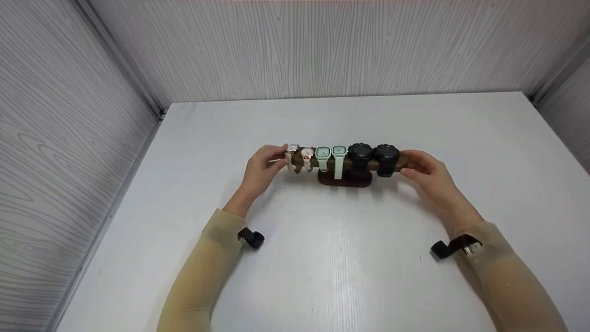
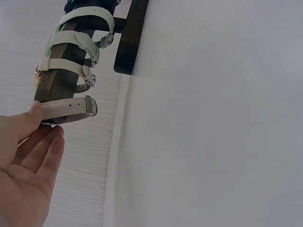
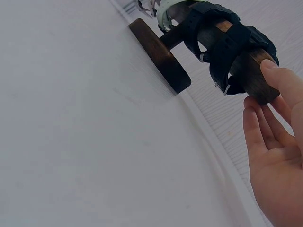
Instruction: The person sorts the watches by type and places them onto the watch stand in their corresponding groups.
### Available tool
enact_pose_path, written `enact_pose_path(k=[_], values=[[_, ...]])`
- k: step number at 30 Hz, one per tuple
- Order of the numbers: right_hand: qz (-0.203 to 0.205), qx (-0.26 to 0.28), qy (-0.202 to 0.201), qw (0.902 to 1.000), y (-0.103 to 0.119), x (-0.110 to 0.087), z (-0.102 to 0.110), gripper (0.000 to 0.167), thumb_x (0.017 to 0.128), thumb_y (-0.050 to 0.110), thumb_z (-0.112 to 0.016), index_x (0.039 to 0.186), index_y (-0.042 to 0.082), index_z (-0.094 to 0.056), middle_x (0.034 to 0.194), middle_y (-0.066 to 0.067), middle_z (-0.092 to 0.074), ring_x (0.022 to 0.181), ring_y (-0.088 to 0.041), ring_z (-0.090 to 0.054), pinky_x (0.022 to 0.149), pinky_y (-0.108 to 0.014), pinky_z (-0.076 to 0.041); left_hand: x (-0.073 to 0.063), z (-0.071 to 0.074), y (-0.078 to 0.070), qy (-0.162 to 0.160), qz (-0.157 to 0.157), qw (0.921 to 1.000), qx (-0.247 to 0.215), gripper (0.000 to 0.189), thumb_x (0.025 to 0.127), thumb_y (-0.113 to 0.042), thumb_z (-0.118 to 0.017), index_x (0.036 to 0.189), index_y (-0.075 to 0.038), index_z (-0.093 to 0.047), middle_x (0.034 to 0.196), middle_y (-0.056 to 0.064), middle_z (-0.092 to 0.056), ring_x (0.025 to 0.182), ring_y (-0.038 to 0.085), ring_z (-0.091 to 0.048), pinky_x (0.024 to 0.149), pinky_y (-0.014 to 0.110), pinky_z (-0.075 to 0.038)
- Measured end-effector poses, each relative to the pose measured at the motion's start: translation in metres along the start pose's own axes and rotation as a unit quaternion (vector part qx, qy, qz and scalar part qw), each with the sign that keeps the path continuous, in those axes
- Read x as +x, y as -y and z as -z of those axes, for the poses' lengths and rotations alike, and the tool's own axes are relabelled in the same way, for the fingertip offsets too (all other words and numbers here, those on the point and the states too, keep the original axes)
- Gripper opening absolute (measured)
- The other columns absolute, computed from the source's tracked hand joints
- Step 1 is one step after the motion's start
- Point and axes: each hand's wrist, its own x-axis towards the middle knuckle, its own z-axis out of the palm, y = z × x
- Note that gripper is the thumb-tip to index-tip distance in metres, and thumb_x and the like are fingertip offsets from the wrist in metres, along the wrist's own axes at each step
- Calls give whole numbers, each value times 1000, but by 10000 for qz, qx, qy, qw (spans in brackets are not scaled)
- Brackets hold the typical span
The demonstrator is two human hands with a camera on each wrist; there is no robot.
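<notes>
Nearest the person, two tan sleeves [image 1: 203, 272] reach in over the front edge of the white table [image 1: 332, 276], each with a black strap at the wrist. Past them, about midway between the front and back edges, a dark wooden watch stand [image 1: 345, 180] rests on its oval base, its bar running left to right. The left hand [image 1: 260, 168] meets the bar's left end; its thumb presses on the cream strap of the outermost white watch [image 1: 292, 157], the other fingers lying straight and loose below it. The right hand [image 1: 426, 173] touches the bar's right end with its thumb and relaxed, nearly straight fingers, gripping nothing, just beside the outer black watch [image 1: 386, 159]. Between these sit a second pale watch, two mint-green watches [image 1: 331, 159] and another black one. No lettering on the dials is readable. Behind the table stand grey wood-grain walls [image 1: 322, 46].
</notes>
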Motion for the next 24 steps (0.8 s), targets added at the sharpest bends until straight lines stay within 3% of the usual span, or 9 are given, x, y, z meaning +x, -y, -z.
enact_pose_path(k=[5,11,17,24], values=[[91,16,4,10000,0,-1,1,45,91,14,-67,133,8,-54,116,-6,-58,105,-17,-55,87,-19,-47,5,-1,0,-289,160,9988,-351,30,89,-15,-67,118,-8,-68,109,4,-61,106,14,-58,91,26,-48],[-2,142,18,9999,-1,0,1,44,90,15,-67,132,9,-55,118,-8,-57,106,-18,-54,86,-19,-47,12,-4,0,-457,614,9926,-941,28,86,-15,-71,109,0,-68,107,6,-66,98,17,-60,83,28,-50],[-82,31,-18,10000,-1,0,1,45,90,18,-68,132,9,-55,118,-8,-58,106,-18,-54,87,-19,-47,18,-4,-2,-443,1013,9872,-1146,24,85,-13,-73,106,-1,-68,104,7,-64,90,17,-59,76,27,-51],[-89,39,-10,10000,-1,1,1,46,90,17,-68,133,9,-54,118,-8,-58,107,-17,-55,87,-19,-47,19,-3,4,-446,1028,9831,-1448,31,85,-14,-72,113,-1,-68,110,9,-67,96,18,-60,85,30,-49]])
